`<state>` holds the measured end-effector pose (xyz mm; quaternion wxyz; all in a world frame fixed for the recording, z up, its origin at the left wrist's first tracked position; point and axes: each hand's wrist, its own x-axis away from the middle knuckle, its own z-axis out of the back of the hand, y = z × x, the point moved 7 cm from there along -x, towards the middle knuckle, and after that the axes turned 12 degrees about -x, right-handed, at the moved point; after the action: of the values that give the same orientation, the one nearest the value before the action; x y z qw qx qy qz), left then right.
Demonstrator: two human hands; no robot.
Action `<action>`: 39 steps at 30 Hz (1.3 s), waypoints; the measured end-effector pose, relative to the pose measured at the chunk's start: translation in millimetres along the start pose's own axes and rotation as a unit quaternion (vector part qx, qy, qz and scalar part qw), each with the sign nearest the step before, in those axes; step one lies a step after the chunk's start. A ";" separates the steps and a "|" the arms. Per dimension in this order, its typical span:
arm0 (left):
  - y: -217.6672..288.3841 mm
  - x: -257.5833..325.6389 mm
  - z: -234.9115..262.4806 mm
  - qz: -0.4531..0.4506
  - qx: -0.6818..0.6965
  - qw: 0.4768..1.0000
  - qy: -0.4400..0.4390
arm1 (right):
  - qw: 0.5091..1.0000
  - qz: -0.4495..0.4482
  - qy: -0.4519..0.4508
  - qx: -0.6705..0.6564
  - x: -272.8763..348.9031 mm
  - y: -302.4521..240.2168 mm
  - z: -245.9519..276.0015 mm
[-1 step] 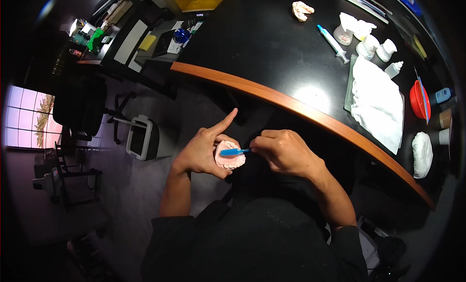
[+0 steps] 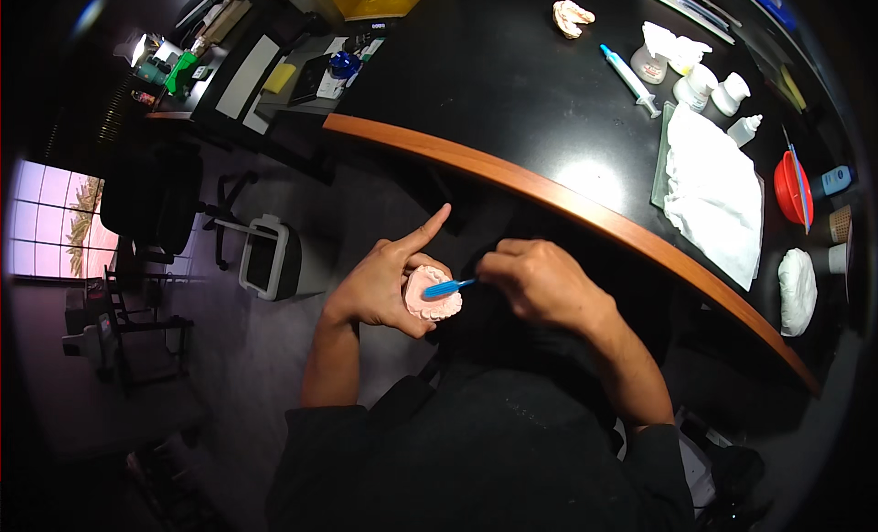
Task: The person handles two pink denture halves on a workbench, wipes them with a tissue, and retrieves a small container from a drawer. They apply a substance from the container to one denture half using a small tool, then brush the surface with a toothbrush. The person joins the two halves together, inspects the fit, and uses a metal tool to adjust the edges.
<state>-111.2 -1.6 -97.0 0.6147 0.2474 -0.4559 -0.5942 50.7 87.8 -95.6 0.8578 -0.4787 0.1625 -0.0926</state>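
Pink dental cast point(image 2: 432, 294) at frame centre, unmoved since the earlier frame, gripped in my left hand point(image 2: 384, 285) with forefinger still pointing up, my right hand point(image 2: 540, 280) pinching the blue brush point(image 2: 448, 288) on it as before, black curved desk point(image 2: 512, 93) above, white cloth point(image 2: 713, 193) upper right.

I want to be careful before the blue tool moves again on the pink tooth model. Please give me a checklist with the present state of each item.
1. Left hand holds the pink tooth model firmly: ok, it rests in the palm with the thumb under it.
2. Right hand holds the blue tool: ok.
3. Tool tip lies on the model: ok, it rests on the teeth side.
4. Left index finger is away from the tool: ok, it points upward.
5. Work is supported: not ok, both hands are in the air before the desk edge.
6. Tool tip condition: cannot tell.
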 end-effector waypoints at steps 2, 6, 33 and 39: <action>-4.3 6.3 4.5 -0.004 -0.043 0.999 0.000 | 0.998 -0.033 0.028 -0.046 -0.5 11.9 7.1; -8.9 5.7 -2.8 -0.048 -0.074 0.996 -0.021 | 0.995 -0.016 0.025 -0.098 -3.8 17.5 2.6; -22.1 10.9 7.8 -0.062 -0.117 0.982 0.133 | 0.992 -0.032 0.099 -0.071 5.1 23.5 -3.6; -45.6 11.0 2.5 -0.059 0.019 0.982 0.179 | 0.976 -0.094 0.132 -0.146 23.9 59.6 -14.1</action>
<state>-137.6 -19.4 -131.5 0.6455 0.3881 -0.3339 -0.5668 67.9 100.4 -157.8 0.7373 -0.5953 0.2399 -0.2107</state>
